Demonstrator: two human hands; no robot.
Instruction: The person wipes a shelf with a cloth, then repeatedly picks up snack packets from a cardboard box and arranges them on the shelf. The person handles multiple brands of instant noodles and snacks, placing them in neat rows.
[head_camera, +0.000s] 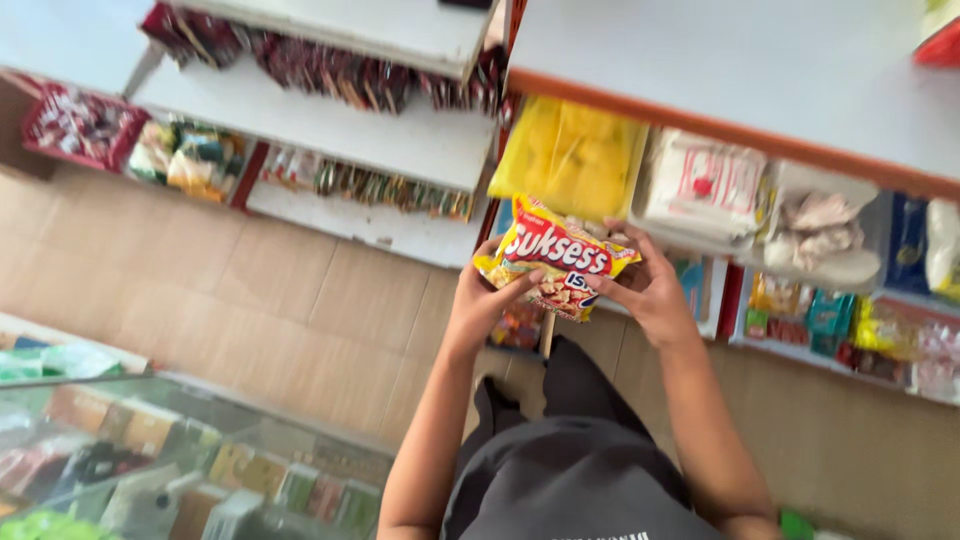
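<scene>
White shop shelves (400, 140) stacked with packets stand beyond the fingers, above a tan tiled floor (250, 300). Both hands hold a red and yellow snack packet (555, 258) between them: left hand (492, 297) and right hand (650, 290) each pinch one edge.

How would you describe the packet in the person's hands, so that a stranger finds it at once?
Look in front of the white shelves of the shop. There the left hand and the right hand hold one yellow and red snack packet together. Unlike the goods resting on the shelves, it is held up in the air.
</scene>
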